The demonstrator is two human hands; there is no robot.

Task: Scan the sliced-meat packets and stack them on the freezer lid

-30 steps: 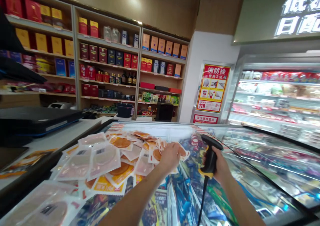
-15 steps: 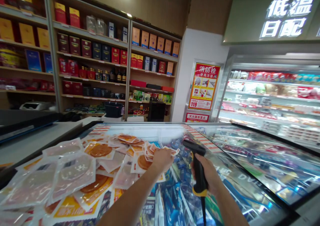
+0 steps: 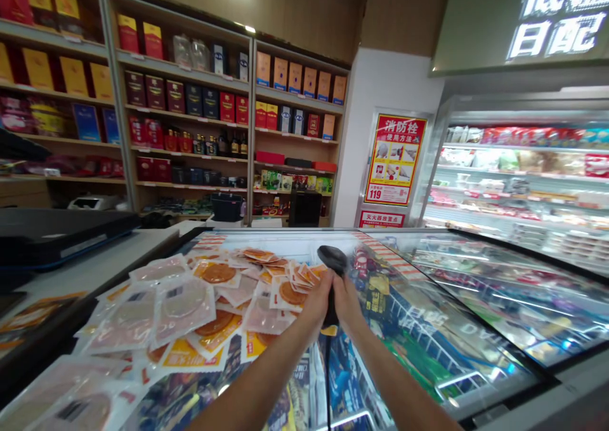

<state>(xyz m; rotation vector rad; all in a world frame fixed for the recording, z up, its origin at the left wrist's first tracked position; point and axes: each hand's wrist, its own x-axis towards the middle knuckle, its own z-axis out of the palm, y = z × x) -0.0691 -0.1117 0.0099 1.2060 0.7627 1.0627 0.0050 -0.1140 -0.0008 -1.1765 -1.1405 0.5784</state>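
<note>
My right hand [image 3: 347,301] is closed around the handle of a black and yellow barcode scanner [image 3: 333,259], its head pointing away from me and its cord hanging down. Right against it on the left is my left hand [image 3: 318,299], fingers closed at the edge of a small fan of flat food packets [image 3: 302,277]. Its fingertips are partly hidden behind the scanner. More clear and orange packets, each with a round flat brown-orange disc inside, lie in a loose heap [image 3: 185,307] to the left on the glass freezer lid [image 3: 280,239].
Blue bags show through the freezer glass, and a second glass-topped section [image 3: 476,278] extends right. At left is a counter with a black device [image 3: 61,237]. Shelves of boxed bottles [image 3: 190,98] line the back wall. A lit chiller [image 3: 523,183] stands at right.
The scanner in my right hand has swung left and up to meet my left hand. My left hand has shifted slightly right in the picture. The view has turned a little left.
</note>
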